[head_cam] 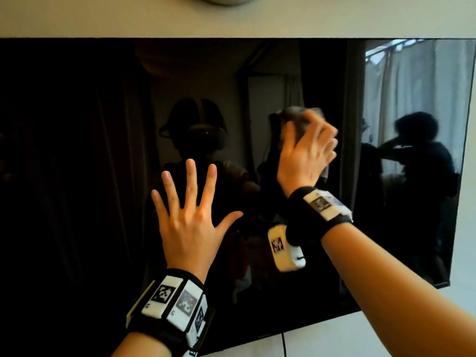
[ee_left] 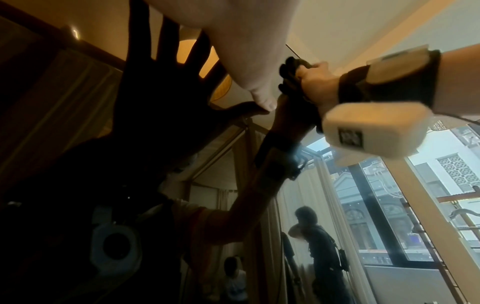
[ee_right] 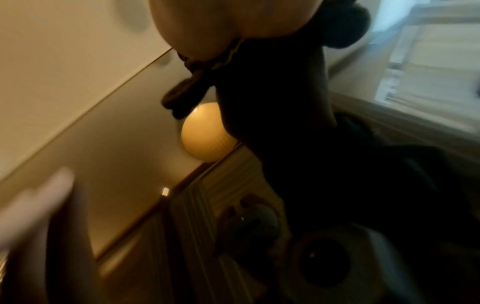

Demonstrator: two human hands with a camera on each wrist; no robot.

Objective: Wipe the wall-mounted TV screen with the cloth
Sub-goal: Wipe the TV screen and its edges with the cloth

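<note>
Right hand [head_cam: 306, 150], centre-right of frame, clamps the crumpled grey cloth [head_cam: 296, 117] against the black glossy TV screen [head_cam: 77, 150]; left hand [head_cam: 188, 217] splayed flat; keep your strokes light, overlapping.

I can't read any words or numbers here. The white blocks on my left wristband [head_cam: 177, 305] and right wristband [head_cam: 322, 204] carry only black-and-white square marker patterns, no legible lettering.
</note>
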